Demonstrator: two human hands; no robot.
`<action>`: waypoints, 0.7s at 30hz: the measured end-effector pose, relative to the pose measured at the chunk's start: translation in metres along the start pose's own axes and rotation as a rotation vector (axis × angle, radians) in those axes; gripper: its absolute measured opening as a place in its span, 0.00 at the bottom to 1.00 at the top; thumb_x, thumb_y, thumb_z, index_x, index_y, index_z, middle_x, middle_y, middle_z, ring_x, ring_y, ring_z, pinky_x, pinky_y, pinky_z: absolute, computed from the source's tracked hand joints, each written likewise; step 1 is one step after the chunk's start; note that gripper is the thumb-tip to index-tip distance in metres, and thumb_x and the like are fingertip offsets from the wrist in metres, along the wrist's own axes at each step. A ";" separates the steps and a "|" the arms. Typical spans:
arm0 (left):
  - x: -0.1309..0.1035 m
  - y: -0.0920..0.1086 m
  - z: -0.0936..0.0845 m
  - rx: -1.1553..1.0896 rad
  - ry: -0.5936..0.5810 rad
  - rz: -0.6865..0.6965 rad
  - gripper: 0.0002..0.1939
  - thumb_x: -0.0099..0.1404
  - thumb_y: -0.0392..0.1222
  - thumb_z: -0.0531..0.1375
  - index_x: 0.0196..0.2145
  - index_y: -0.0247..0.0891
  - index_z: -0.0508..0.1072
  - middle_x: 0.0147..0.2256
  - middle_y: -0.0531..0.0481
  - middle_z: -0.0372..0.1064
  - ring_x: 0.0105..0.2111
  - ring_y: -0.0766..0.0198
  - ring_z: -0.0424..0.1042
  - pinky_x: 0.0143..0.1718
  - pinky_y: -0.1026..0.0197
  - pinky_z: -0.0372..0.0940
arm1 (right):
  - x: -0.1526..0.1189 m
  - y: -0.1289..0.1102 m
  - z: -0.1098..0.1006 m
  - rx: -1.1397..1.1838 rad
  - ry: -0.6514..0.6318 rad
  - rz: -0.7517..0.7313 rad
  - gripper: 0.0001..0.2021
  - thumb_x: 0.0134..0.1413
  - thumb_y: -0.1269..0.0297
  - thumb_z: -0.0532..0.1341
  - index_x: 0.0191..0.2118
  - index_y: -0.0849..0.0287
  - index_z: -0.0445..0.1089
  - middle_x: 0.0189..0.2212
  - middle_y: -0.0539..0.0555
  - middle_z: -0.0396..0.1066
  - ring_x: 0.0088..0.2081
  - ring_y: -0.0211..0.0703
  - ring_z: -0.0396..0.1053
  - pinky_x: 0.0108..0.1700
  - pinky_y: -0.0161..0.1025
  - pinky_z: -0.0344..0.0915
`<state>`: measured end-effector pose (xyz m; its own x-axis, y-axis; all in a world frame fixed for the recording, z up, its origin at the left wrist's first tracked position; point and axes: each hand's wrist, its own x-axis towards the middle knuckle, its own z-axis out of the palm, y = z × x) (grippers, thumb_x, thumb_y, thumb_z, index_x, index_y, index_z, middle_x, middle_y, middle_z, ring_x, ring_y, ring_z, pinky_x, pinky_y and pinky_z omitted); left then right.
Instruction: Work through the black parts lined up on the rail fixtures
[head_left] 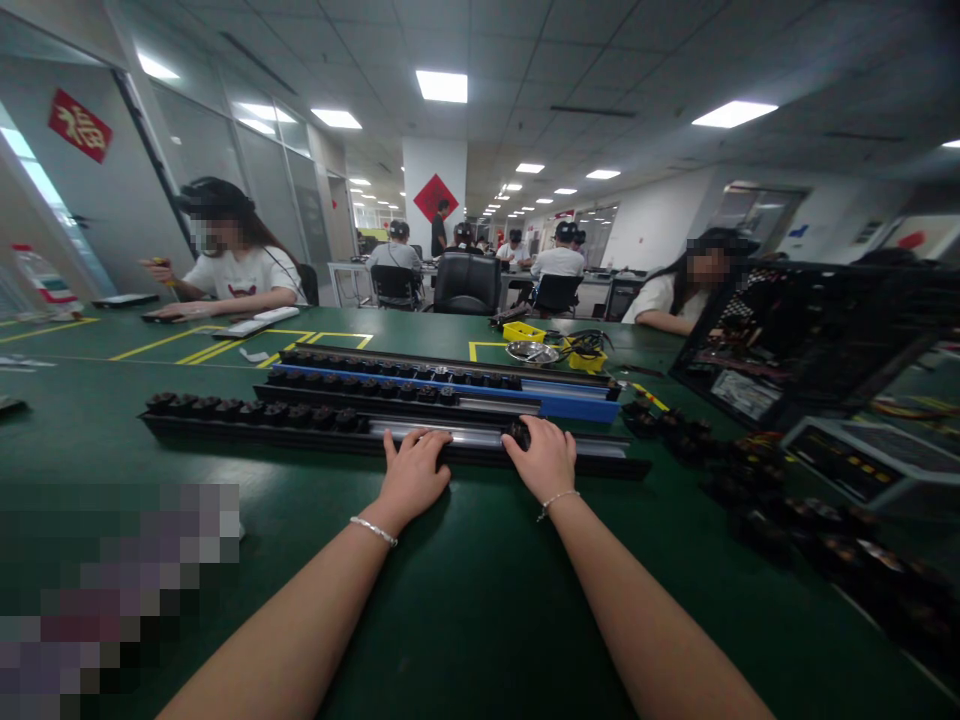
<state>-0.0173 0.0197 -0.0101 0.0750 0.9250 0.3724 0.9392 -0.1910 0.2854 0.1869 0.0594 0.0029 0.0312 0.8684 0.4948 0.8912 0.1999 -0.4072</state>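
Observation:
A long black rail (607,462) with a shiny metal strip along its inside lies crosswise in front of me. Several small black round parts (277,413) are lined up along its left half. My left hand (415,470) rests on the near edge of this rail, fingers stretched over the bare strip. Further right, my right hand (546,458) grips one black round part (517,432) between thumb and fingers, at the strip. The fingers partly cover that part. Behind lie another black rail (495,406) and a blue rail (581,408), both bearing similar parts.
Many loose black parts (750,480) are strewn on the right of the green table (480,620). Beyond them stand a power supply (877,465) and an open computer case (694,360). Yellow trays (523,332) and a metal dish (531,352) sit behind the rails. Co-workers sit left and right.

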 end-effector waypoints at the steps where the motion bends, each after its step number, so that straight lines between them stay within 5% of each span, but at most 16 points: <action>1: 0.000 0.000 0.000 0.000 0.002 0.000 0.22 0.56 0.38 0.52 0.49 0.48 0.64 0.51 0.52 0.66 0.56 0.52 0.55 0.57 0.30 0.27 | 0.000 -0.002 0.001 -0.006 -0.017 0.006 0.17 0.51 0.52 0.55 0.45 0.54 0.67 0.47 0.54 0.69 0.51 0.49 0.59 0.57 0.54 0.42; 21: 0.000 -0.001 0.000 -0.011 0.013 0.010 0.22 0.55 0.37 0.52 0.49 0.49 0.64 0.50 0.52 0.67 0.55 0.53 0.57 0.57 0.30 0.29 | 0.000 0.002 -0.002 -0.037 -0.031 0.089 0.14 0.51 0.56 0.53 0.39 0.56 0.70 0.42 0.56 0.71 0.51 0.49 0.60 0.58 0.55 0.41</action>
<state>-0.0181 0.0198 -0.0106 0.0798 0.9189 0.3864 0.9348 -0.2036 0.2910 0.1898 0.0584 0.0036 0.0970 0.8959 0.4335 0.9015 0.1054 -0.4196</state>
